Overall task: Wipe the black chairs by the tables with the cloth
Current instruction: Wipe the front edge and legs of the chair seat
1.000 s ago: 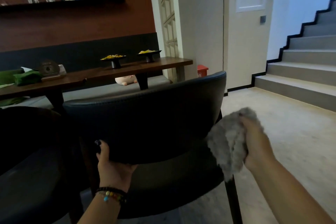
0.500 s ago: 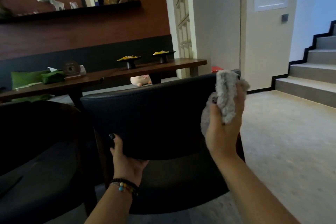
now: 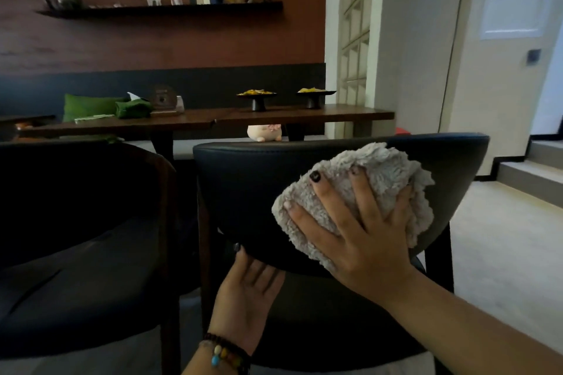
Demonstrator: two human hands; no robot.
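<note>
The right hand (image 3: 359, 231) presses the fluffy grey cloth (image 3: 377, 173) flat against the back of the black chair (image 3: 243, 192), fingers spread wide over it, near the right end and just under the top edge. The chair back is smooth, curved and long from side to side, so most of the bare part lies to the left of the cloth. The left hand (image 3: 249, 292) is nearer that side, gripping the bottom edge from below.

Second chair (image 3: 82, 222) close left; open floor (image 3: 502, 253) right.
</note>
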